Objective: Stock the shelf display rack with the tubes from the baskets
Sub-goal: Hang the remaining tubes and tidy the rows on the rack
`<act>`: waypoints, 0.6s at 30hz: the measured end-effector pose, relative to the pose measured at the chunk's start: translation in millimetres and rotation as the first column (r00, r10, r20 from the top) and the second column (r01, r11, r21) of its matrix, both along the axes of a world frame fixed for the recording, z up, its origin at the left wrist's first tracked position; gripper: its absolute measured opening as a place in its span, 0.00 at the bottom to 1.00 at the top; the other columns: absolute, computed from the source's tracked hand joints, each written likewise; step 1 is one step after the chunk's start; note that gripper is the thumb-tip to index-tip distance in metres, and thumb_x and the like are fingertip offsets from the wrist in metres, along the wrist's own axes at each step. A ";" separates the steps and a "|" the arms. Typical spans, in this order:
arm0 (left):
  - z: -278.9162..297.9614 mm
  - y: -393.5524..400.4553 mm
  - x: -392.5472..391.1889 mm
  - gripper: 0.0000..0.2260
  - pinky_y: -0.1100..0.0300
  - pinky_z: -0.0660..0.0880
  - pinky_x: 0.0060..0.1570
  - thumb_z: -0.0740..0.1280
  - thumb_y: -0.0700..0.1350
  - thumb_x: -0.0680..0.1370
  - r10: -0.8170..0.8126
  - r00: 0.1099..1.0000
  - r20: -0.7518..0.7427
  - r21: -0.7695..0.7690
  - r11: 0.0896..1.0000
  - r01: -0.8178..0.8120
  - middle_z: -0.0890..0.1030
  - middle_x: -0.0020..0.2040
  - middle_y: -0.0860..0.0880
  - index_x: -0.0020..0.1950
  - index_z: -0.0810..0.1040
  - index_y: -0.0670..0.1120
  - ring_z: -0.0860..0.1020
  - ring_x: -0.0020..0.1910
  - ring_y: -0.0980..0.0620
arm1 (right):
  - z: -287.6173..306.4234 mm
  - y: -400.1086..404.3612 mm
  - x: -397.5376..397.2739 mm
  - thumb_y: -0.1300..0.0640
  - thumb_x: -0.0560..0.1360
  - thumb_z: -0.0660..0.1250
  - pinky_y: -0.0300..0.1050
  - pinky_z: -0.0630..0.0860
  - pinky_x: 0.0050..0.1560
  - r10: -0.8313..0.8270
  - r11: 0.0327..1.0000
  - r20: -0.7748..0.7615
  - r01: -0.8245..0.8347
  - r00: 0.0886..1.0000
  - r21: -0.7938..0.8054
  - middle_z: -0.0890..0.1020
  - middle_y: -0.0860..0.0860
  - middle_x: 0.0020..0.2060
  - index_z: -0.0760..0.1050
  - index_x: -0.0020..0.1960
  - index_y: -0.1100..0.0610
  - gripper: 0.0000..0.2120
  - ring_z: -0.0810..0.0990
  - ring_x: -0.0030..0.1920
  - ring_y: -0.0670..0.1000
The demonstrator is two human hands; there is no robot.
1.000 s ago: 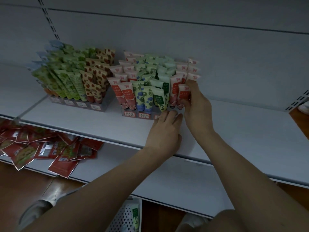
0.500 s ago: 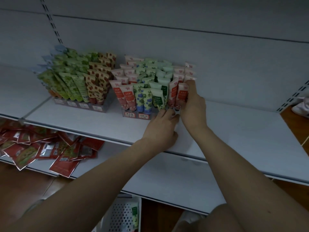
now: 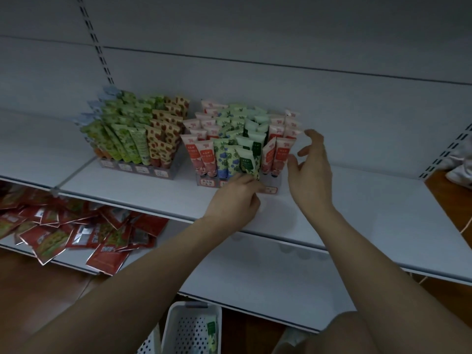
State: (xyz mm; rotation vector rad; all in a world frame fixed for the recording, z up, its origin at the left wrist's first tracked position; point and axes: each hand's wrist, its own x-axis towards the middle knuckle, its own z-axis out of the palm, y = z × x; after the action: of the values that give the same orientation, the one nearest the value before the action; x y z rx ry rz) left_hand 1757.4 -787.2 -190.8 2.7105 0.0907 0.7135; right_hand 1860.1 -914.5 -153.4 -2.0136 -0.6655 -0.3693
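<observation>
Head view: left hand (image 3: 236, 198) hides display rack (image 3: 270, 189) front.

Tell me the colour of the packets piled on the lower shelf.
Mostly red packets, some showing green; the head view shows them, lower left.

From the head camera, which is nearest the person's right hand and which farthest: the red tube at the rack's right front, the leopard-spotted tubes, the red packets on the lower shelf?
From the right hand:
1. Red tube, just left of its fingers.
2. Leopard-spotted tubes, in the left rack.
3. Red packets, lower shelf, far left.
</observation>
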 end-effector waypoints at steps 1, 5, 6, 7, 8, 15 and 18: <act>-0.1 -0.1 -1.4 0.15 0.52 0.77 0.42 0.62 0.37 0.70 0.020 1.000 -0.001 -0.001 1.000 -0.020 0.81 0.47 0.44 0.51 0.83 0.43 0.76 0.50 0.41 | 4.5 -1.0 -3.6 0.59 0.80 0.61 0.48 0.75 0.42 -0.014 1.000 0.006 0.014 1.000 -0.005 0.76 0.52 0.48 0.64 0.69 0.52 0.19 0.77 0.42 0.52; 12.7 -1.8 -17.0 0.11 0.53 0.76 0.46 0.64 0.42 0.75 0.152 0.981 -0.120 -0.088 0.983 -0.163 0.82 0.52 0.47 0.55 0.82 0.48 0.77 0.53 0.44 | 21.6 -2.7 -23.6 0.55 0.79 0.62 0.54 0.77 0.39 0.067 0.994 -0.025 -0.069 0.997 -0.087 0.78 0.49 0.34 0.73 0.45 0.55 0.06 0.77 0.36 0.54; 16.0 -3.3 -25.7 0.10 0.54 0.76 0.47 0.65 0.44 0.76 0.179 0.969 -0.169 -0.109 0.974 -0.199 0.82 0.52 0.48 0.56 0.81 0.49 0.77 0.53 0.46 | 22.1 -2.6 -32.7 0.54 0.79 0.62 0.54 0.77 0.40 0.123 0.982 -0.066 -0.131 0.990 -0.139 0.78 0.50 0.33 0.73 0.42 0.55 0.09 0.77 0.37 0.54; 19.1 -5.5 -37.4 0.10 0.55 0.75 0.47 0.64 0.45 0.76 0.193 0.958 -0.212 -0.133 0.965 -0.224 0.82 0.52 0.49 0.56 0.81 0.50 0.77 0.52 0.47 | 21.4 -1.9 -44.4 0.54 0.79 0.63 0.53 0.76 0.41 0.183 0.958 -0.119 -0.204 0.976 -0.200 0.78 0.50 0.33 0.74 0.40 0.56 0.10 0.78 0.37 0.54; 19.3 -7.2 -51.1 0.10 0.56 0.74 0.46 0.64 0.46 0.77 0.197 0.948 -0.249 -0.160 0.957 -0.241 0.82 0.51 0.50 0.56 0.81 0.50 0.77 0.51 0.48 | 18.9 -0.4 -57.8 0.54 0.78 0.63 0.51 0.76 0.41 0.241 0.926 -0.180 -0.282 0.954 -0.250 0.79 0.51 0.32 0.74 0.40 0.57 0.11 0.78 0.37 0.53; -58.2 -11.7 -155.0 0.06 0.51 0.76 0.40 0.64 0.47 0.77 0.296 0.870 -0.394 -0.312 0.848 -0.430 0.83 0.42 0.46 0.49 0.80 0.49 0.80 0.43 0.42 | -65.2 22.8 -148.1 0.56 0.79 0.63 0.42 0.73 0.33 0.298 0.765 -0.598 -0.560 0.744 -0.317 0.81 0.57 0.34 0.78 0.45 0.65 0.12 0.76 0.30 0.51; -123.4 -18.1 -194.2 0.08 0.53 0.76 0.43 0.63 0.45 0.78 0.228 0.728 -0.646 -0.300 0.802 -0.517 0.83 0.47 0.44 0.51 0.81 0.47 0.80 0.47 0.42 | -140.2 25.0 -178.0 0.57 0.79 0.61 0.43 0.76 0.29 0.111 0.641 -0.808 -0.663 0.578 -0.387 0.83 0.62 0.38 0.77 0.49 0.67 0.13 0.81 0.30 0.57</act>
State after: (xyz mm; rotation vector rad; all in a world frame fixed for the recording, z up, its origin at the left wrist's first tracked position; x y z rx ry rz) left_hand 1563.2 -805.4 -314.1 2.3353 0.8870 -0.0994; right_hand 1682.2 -889.5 -293.6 -2.2796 -0.7765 1.1181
